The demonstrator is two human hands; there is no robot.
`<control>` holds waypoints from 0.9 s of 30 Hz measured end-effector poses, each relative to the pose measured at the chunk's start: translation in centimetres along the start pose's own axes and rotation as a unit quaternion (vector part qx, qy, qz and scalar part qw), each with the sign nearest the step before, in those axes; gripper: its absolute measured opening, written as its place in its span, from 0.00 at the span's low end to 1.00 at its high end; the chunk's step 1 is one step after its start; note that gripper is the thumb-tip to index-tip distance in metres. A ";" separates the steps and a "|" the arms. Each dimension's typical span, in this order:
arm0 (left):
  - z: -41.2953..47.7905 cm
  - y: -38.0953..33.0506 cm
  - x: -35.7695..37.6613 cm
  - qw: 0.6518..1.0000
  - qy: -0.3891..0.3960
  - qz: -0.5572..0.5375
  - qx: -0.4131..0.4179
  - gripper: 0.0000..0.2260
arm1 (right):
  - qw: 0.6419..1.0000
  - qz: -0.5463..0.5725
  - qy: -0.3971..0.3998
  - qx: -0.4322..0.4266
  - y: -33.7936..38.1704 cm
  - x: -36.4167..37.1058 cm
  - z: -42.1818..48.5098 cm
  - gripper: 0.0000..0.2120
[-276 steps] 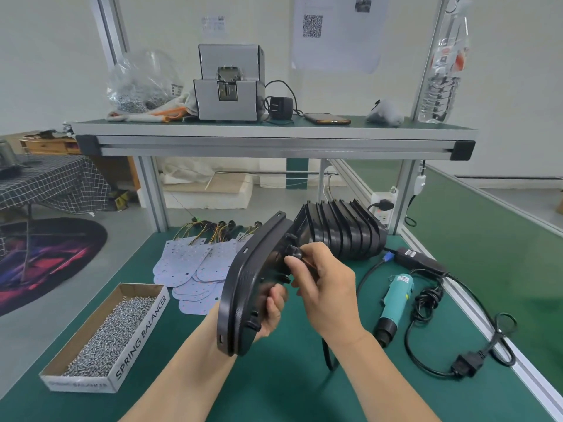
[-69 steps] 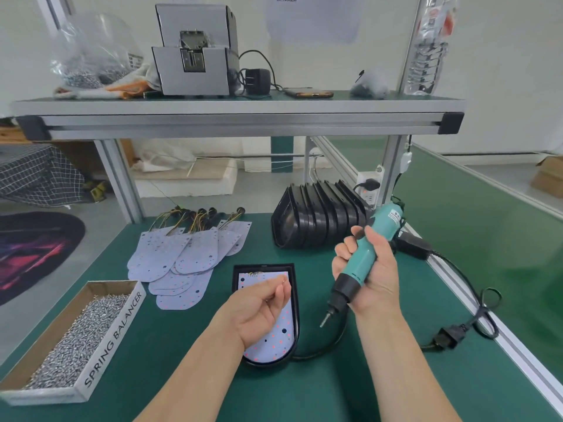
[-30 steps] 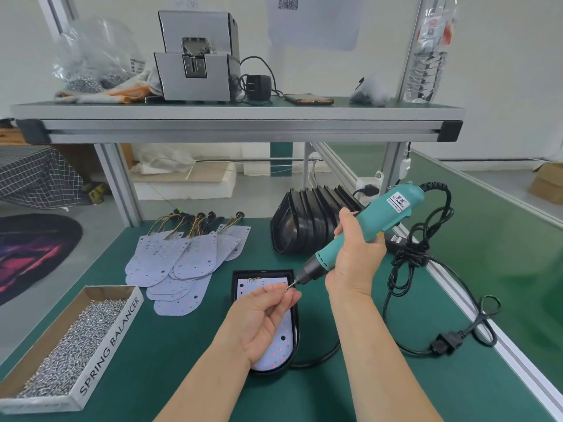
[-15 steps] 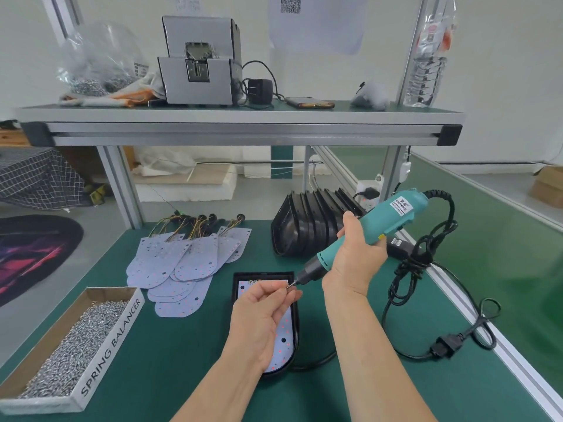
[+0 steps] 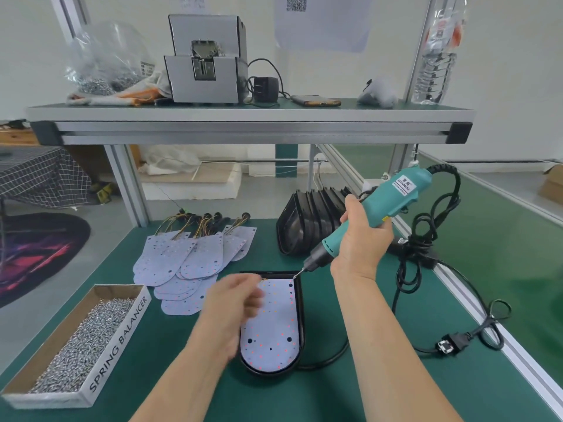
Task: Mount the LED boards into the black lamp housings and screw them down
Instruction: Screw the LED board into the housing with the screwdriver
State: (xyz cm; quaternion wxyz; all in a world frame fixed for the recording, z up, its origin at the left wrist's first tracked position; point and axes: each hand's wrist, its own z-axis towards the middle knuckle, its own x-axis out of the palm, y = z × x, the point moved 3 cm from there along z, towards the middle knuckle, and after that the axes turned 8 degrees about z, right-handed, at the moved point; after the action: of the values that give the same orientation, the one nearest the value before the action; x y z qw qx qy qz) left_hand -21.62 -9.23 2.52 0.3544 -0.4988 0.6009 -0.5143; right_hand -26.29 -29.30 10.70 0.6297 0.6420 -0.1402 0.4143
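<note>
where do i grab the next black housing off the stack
Probably the top rim of the leftmost housing: the stack stands on edge, nested, so only rims show. Come from above on the left, its open face, pinch the rim and peel it away.

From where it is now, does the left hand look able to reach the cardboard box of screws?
Probably yes. The left hand hovers over the lamp housing at its left edge; only bare green mat lies between it and the open-topped screw box.

LED board [image 5: 271, 327] flat in black housing [image 5: 301, 324], bench ctr; spare boards [image 5: 182, 260] fanned left; housing stack [image 5: 307, 217] behind.
</note>
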 end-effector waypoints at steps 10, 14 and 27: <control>3.3 3.0 -1.9 0.918 -0.037 0.391 -0.060 0.27 | 0.989 -0.123 0.076 -0.040 -3.2 -0.2 -0.3 0.10; 4.4 3.5 -0.7 0.912 -0.030 0.404 -0.067 0.22 | 0.981 -0.159 0.092 -0.061 -4.2 -0.3 -0.6 0.11; 6.0 4.8 -0.7 0.894 -0.065 0.437 -0.077 0.20 | 0.965 -0.208 0.116 -0.111 -6.7 -1.1 -0.6 0.13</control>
State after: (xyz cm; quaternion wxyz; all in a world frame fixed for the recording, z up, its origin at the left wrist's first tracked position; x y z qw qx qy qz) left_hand -16.94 -10.30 -3.55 0.5422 -0.2439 0.7715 -0.2265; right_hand -22.45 -28.03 5.23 0.7815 0.5307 0.0252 0.3271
